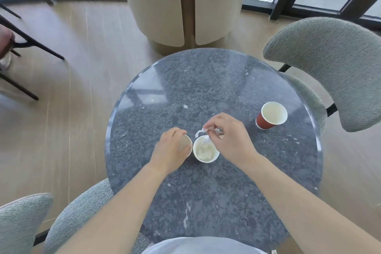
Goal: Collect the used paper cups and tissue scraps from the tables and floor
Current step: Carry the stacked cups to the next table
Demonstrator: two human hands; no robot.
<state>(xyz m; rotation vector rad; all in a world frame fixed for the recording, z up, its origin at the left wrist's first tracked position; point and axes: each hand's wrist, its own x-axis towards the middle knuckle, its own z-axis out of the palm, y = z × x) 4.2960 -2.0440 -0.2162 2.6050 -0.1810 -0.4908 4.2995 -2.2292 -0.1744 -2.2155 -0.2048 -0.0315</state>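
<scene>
Two paper cups stand side by side in the middle of a round dark stone table (206, 80). My left hand (172, 148) grips the left cup (185, 143) from above. The right cup (206, 151) holds crumpled white tissue. My right hand (228, 136) pinches a thin tissue scrap (201, 132) just above that cup's rim. A third cup (271, 115), red outside and white inside, stands empty near the table's right edge.
A grey-green upholstered chair (334, 64) stands to the right of the table and another (82, 212) at the lower left. A beige column (181, 2) rises behind the table. Dark chair legs (31, 47) are on the wooden floor at the left.
</scene>
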